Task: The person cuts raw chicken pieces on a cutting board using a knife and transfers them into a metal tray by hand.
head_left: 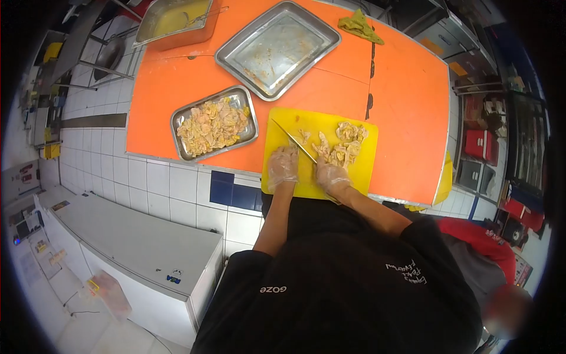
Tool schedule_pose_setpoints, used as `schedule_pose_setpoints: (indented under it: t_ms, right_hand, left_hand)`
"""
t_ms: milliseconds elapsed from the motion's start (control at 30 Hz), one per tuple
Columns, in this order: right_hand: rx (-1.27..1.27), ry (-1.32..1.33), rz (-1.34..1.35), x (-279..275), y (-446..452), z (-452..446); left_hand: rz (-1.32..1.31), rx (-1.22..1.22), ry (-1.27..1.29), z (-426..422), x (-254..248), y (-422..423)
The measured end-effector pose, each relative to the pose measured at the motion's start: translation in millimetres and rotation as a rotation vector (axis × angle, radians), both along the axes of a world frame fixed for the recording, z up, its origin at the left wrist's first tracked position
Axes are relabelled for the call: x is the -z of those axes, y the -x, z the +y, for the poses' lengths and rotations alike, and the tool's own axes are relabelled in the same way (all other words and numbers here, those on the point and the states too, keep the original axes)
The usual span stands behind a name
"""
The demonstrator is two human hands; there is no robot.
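Observation:
A knife (295, 141) lies slantwise over the yellow cutting board (362, 177), its handle wrapped by my gloved right hand (332, 177). On the board's near left, my gloved left hand (283, 164) has its fingers curled down beside the blade. Whatever is under those fingertips is too small to make out. Small pale meat bits (303, 135) sit just past the blade. A larger heap of pale, yellowish meat pieces (349, 141) rests right of the knife, beyond my right hand. Both hands wear clear plastic gloves.
Left of the board, a small metal tray (257, 127) holds many cut pieces. A large metal tray (221, 57) with residue stands behind. A deep pan (177, 42) of yellow liquid is at the back left, a green cloth (361, 26) at the back. Another person (480, 248) is at right.

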State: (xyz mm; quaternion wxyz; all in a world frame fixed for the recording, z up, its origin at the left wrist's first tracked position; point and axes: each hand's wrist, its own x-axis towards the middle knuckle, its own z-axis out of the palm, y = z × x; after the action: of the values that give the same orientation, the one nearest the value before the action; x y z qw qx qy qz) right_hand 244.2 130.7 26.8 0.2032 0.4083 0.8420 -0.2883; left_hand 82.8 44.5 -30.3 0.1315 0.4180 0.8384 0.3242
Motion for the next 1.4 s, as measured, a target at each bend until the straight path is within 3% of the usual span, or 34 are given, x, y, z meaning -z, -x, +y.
schedule_pose_setpoints:
  t_ms: [100,233,400,533,667,833,900,1067,1167,1267,1333,1400]
  right_hand:
    - [0.011,0.004,0.061,2,13,7]
    - [0.033,0.058,-0.083,-22,-23,-6]
    - [0.032,0.1,-0.191,-41,-45,-17]
    - [0.022,0.042,0.07,12,6,0]
    - [0.0,0.036,0.093,5,41,13]
    - [-0.047,-0.009,-0.001,-10,-36,-8]
    - [-0.042,0.144,-0.242,-33,-39,-2]
    - [0.001,0.149,-0.058,-16,44,22]
    - [-0.018,0.144,0.037,-11,43,20]
    - [-0.012,0.079,-0.004,-13,18,20]
    - [-0.009,0.044,-0.072,-19,-6,14]
    - [-0.016,0.167,-0.168,-24,-21,12]
  left_hand:
    - [0.003,0.001,0.006,1,1,0]
    - [-0.069,-0.065,-0.063,2,3,-2]
    - [-0.154,-0.093,0.034,1,-13,-2]
    - [-0.094,0.032,0.134,0,-10,3]
    - [-0.069,0.01,0.119,-2,-8,1]
    - [-0.15,-0.082,0.044,1,-12,-3]
    - [-0.125,-0.056,0.082,2,-11,-1]
    - [-0.075,0.019,0.224,5,-19,3]
    - [-0.046,0.02,0.118,-2,-12,2]
    - [-0.15,-0.131,0.153,3,-12,6]
    - [-0.37,-0.387,0.112,6,-23,6]
    - [-0.346,-0.392,0.049,6,-30,6]
